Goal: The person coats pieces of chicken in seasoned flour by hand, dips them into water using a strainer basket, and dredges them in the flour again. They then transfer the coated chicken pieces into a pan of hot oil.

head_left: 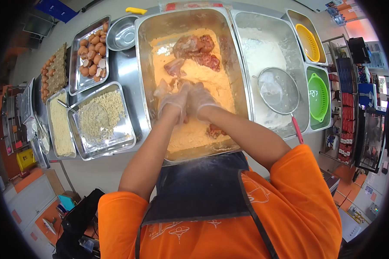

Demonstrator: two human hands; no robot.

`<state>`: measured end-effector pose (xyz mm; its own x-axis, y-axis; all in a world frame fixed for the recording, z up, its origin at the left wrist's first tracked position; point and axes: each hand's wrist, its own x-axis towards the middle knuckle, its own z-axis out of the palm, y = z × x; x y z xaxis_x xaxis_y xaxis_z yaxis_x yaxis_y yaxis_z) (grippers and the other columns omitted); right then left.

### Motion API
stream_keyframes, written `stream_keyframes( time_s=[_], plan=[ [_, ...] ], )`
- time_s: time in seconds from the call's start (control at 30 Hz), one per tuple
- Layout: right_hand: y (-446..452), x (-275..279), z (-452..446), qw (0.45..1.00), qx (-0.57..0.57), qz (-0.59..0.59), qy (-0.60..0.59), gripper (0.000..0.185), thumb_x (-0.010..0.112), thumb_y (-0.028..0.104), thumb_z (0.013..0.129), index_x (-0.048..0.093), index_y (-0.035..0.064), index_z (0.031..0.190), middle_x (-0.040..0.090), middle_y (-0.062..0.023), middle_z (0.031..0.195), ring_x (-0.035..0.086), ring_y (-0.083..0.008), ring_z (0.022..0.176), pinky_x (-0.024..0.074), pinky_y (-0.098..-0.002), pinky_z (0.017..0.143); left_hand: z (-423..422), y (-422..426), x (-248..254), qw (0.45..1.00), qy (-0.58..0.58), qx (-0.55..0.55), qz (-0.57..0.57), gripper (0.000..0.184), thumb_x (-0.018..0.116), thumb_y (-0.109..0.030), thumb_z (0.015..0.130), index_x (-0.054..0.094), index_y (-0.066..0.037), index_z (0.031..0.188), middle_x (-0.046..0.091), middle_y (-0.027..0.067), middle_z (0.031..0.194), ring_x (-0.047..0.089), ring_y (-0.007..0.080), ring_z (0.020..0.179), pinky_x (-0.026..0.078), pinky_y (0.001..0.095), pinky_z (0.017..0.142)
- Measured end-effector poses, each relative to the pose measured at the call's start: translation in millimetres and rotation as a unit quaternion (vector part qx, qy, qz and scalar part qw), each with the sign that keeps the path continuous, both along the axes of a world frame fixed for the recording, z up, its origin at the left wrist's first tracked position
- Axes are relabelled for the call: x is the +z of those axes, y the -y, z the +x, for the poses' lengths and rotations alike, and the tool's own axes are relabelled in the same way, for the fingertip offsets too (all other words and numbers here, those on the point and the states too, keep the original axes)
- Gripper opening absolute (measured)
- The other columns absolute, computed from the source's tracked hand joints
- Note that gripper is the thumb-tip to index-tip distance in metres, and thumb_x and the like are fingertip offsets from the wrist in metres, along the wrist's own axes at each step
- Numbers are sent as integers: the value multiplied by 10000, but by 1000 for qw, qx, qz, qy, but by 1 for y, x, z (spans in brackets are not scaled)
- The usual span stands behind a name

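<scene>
My left hand [176, 100] and my right hand [200, 99], both in clear plastic gloves, are side by side in a deep metal pan [143, 73] of orange breading flour [222, 93]. Their fingers are curled around a flour-dusted piece of raw meat, mostly hidden by the gloves. Just beyond them lies a pile of reddish raw meat [194, 47], with a smaller piece [174, 67] closer to my fingers. Another meat piece [216, 131] rests partly buried under my right forearm.
On the right are a pan of white flour [257, 43], a red-handled strainer [278, 90], a yellow basket [307, 43] and a green basket [317, 97]. To the left stand a metal bowl [122, 33], an eggshell tray [74, 77], an egg carton [58, 71] and a crumb tray [121, 97].
</scene>
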<state>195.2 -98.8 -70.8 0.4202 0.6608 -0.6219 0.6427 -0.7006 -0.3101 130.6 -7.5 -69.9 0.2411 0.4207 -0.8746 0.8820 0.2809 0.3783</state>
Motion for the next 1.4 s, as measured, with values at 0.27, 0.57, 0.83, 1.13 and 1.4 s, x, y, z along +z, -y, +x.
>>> stream_keyframes(
  time_s=[0.27,0.57,0.83,1.13,1.4],
  plan=[
    [20,105,63,990,101,-36,-90,586,658,259,874,477,44,1389,563,-177,1325,550,-312,1220,480,-383,969,32,-25,-4,939,28,-73,335,930,453,-621,867,243,31,1496,378,282,1472,446,367,1329,304,371,1135],
    [-32,-22,77,992,-99,53,58,592,663,386,846,549,32,1307,636,-217,1186,613,-346,1111,499,-407,933,79,-36,26,938,77,-291,170,693,274,-523,963,581,18,1269,544,264,1321,489,388,1273,352,410,1082],
    [75,50,37,988,-6,152,-37,617,490,512,935,518,66,1361,501,-213,1379,457,-336,1304,364,-415,1084,-10,-26,49,856,65,-406,314,673,426,-483,957,340,-50,1464,510,266,1349,513,395,1225,375,411,1073],
    [16,-33,29,847,-354,190,-347,827,669,390,834,335,-38,1457,608,-209,1233,628,-241,1034,500,-341,908,0,-10,-5,996,78,0,41,832,528,-506,888,224,-61,1521,456,255,1416,517,347,1242,413,369,1029],
    [90,40,15,972,50,217,-77,714,688,334,827,440,-8,1402,447,-236,1433,496,-283,1286,411,-356,1055,-42,-5,44,919,4,-356,170,927,476,-614,858,208,-24,1521,417,282,1445,465,384,1301,363,403,1087]
  ],
)
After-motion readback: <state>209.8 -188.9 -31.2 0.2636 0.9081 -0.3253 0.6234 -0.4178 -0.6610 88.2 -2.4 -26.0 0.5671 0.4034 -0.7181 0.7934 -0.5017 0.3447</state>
